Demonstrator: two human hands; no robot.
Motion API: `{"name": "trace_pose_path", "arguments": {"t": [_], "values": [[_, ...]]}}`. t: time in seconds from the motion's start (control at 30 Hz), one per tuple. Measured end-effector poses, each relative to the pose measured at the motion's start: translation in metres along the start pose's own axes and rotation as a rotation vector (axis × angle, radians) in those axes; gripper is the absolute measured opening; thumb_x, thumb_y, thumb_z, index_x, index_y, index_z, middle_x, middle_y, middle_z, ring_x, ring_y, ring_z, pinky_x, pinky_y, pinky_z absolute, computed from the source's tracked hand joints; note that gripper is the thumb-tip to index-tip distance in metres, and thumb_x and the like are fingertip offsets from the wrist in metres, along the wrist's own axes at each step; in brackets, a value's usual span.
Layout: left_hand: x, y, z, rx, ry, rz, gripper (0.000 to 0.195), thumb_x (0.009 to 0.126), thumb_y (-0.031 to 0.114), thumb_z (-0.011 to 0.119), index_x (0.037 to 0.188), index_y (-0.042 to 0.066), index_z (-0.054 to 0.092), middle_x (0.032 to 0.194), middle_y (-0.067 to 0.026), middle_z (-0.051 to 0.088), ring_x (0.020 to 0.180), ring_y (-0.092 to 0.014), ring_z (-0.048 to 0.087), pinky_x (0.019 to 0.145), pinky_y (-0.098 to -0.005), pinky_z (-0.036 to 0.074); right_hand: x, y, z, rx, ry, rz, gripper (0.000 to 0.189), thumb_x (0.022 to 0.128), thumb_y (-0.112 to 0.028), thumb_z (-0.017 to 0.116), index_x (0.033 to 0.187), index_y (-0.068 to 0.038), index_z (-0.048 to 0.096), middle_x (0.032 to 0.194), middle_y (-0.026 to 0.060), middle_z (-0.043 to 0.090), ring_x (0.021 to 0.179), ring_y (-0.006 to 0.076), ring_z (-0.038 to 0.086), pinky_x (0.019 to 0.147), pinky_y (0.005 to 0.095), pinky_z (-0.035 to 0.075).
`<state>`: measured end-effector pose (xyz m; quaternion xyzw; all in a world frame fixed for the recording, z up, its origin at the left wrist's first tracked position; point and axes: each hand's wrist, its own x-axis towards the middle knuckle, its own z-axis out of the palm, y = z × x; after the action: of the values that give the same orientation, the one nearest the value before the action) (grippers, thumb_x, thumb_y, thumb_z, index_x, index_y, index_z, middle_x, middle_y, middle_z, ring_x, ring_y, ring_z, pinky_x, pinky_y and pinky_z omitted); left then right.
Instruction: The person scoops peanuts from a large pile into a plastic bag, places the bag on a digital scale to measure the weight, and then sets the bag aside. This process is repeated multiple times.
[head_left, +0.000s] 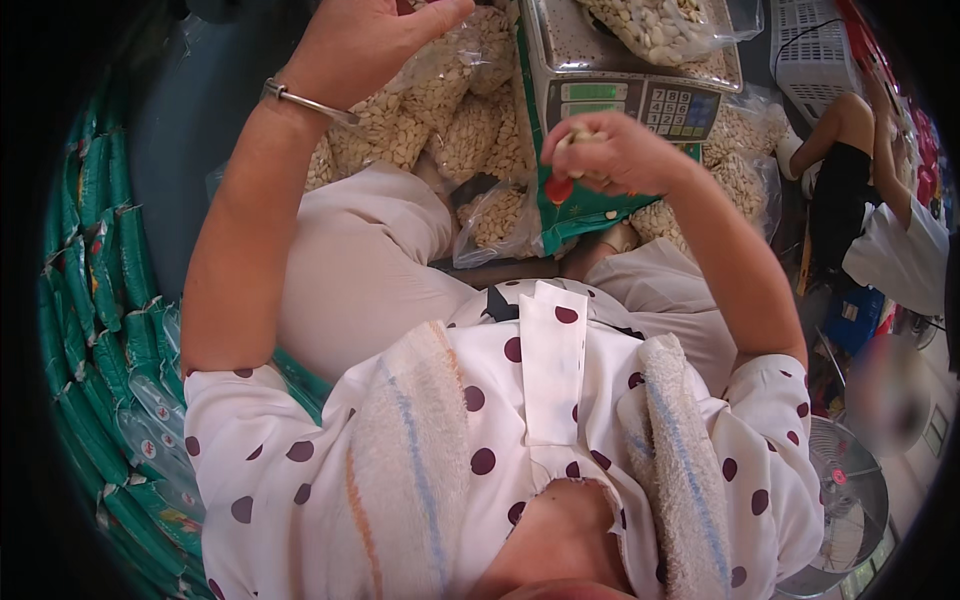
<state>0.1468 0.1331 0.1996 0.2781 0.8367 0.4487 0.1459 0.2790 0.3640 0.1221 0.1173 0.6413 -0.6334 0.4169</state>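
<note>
My right hand (611, 154) is closed around a small handful of pale flat seeds (581, 139), which look like pumpkin seeds. It is in front of the display of a digital scale (637, 94). A clear plastic bag of the same seeds (660, 34) rests on the scale's metal pan. At the top edge, my left hand (375, 34) is partly cut off, its thumb stretched to the right. Something dark red shows at its fingers, too little to identify. Below it lie filled clear bags of seeds (420, 112). A metal bangle (307, 101) circles my left wrist.
A green printed sack (592, 217) lies under the scale. More seed bags (739, 176) sit to its right. Stacked green packages (112, 300) line the left. At right are a white plastic crate (814, 56), another person's bent leg (832, 157) and a standing fan (840, 495).
</note>
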Motion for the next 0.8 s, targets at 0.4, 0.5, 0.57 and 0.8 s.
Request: {"name": "trace_pose_path", "arguments": {"t": [0.4,0.5,0.57,0.8], "values": [[-0.016,-0.036,-0.009,0.086,-0.015,0.256,0.023,0.087,0.02,0.067,0.105,0.006,0.064,0.087,0.0032,0.061,0.071,-0.002,0.052,0.063,-0.0174,0.043,0.15,0.154,0.105,-1.28,-0.287,-0.452,0.034,0.069,-0.014,0.067,0.102,-0.005,0.061,0.106,0.0157,0.059,0.095,0.0349,0.061,0.08,0.0454,0.049],[-0.015,-0.021,-0.009,-0.006,-0.08,0.082,0.022,0.086,0.017,0.066,0.105,0.006,0.063,0.088,0.0021,0.06,0.072,-0.003,0.052,0.063,-0.0171,0.043,0.132,0.156,0.098,-1.158,-0.115,-0.61,0.039,0.074,-0.011,0.058,0.113,-0.008,0.058,0.111,0.0138,0.057,0.106,0.0328,0.055,0.09,0.0412,0.046],[-0.012,-0.018,-0.009,-0.055,-0.101,0.051,0.021,0.086,0.016,0.066,0.105,0.006,0.062,0.087,0.0021,0.059,0.071,-0.003,0.051,0.063,-0.0168,0.043,0.103,0.114,0.076,-0.989,-0.071,-0.686,0.037,0.072,-0.006,0.058,0.109,-0.007,0.061,0.109,0.0141,0.059,0.102,0.0336,0.057,0.087,0.0419,0.047],[-0.002,-0.016,-0.004,-0.097,-0.15,0.001,0.02,0.086,0.012,0.065,0.105,0.005,0.06,0.085,0.0019,0.058,0.07,-0.003,0.051,0.063,-0.0172,0.044,-0.023,-0.104,-0.111,-0.993,1.047,-0.69,0.015,0.082,-0.002,0.057,0.093,-0.003,0.067,0.082,0.0071,0.067,0.071,0.0146,0.063,0.066,0.0282,0.052]]}}
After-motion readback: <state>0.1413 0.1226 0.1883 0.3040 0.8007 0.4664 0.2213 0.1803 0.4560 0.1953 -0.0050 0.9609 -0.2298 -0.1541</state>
